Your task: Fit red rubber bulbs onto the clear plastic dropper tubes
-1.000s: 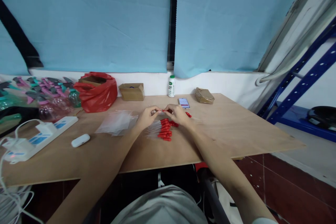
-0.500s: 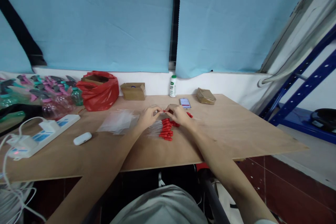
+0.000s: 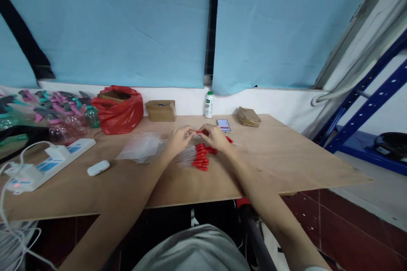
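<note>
Between my two hands, above the table, is a dropper with a red bulb (image 3: 199, 132). The fingertips of my left hand (image 3: 180, 139) pinch it from the left. From the right, my right hand (image 3: 213, 136) pinches its red end. Fingers cover most of it. Just below lies a bunch of droppers (image 3: 200, 157), their red bulbs to the right and thin clear stems to the left. A few more red bulbs (image 3: 229, 139) rest by my right wrist. Clear plastic bags (image 3: 141, 147) lie flat to the left of my left hand.
A phone (image 3: 224, 125), a white bottle (image 3: 209, 105) and two cardboard boxes (image 3: 160, 111) stand toward the wall. On the left are a red plastic bag (image 3: 122, 112), spray bottles (image 3: 59, 129), a power strip (image 3: 68, 152) with cables and a white case (image 3: 98, 168).
My fingertips have shifted slightly and closed in around the red bulb, both hands staying in nearly the same place. The view has drifted a little; the things on the table have not moved.
</note>
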The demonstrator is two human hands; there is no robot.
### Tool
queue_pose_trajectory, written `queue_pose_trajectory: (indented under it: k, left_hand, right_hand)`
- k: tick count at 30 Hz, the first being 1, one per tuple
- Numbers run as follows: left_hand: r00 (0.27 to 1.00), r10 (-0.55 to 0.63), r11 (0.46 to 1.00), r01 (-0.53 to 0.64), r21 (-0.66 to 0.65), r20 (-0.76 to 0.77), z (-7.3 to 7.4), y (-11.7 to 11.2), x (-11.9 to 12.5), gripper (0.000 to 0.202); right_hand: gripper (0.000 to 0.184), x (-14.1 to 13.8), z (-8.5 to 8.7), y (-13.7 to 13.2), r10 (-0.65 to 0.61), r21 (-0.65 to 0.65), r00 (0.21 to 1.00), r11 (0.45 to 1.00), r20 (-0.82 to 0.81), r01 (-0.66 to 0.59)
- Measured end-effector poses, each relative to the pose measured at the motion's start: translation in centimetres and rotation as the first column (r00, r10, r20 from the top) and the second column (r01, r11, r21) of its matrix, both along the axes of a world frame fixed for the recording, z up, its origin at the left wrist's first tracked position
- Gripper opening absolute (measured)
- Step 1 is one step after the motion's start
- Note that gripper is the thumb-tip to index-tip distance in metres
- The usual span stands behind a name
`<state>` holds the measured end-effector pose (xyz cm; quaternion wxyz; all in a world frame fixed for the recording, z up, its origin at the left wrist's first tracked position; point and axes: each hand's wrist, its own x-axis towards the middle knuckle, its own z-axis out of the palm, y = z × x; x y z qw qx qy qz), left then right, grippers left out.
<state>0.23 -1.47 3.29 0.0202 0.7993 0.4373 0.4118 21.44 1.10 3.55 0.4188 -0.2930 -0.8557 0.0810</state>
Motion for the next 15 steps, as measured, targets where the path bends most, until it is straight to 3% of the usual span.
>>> queue_pose_trajectory:
  k: [5,9,15]
  left_hand:
    - [0.998,-0.031,0.999,0.033,-0.028,0.063,-0.2,0.4,-0.2,0.027]
    - [0.985,-0.088,0.989,0.104,-0.101,0.148,-1.0,1.2,-0.3,0.032]
    - [0.983,-0.121,0.979,0.141,-0.148,0.138,-1.3,1.7,-0.5,0.027]
  right_hand:
    - [0.015,0.0,-0.1,0.2,0.069,-0.030,0.994,0.997,-0.079,-0.072]
    - [0.021,0.4,-0.5,0.5,0.129,-0.136,0.980,0.979,-0.149,-0.149]
    - [0.019,0.7,-0.8,1.1,0.155,-0.193,0.980,0.965,-0.125,-0.177]
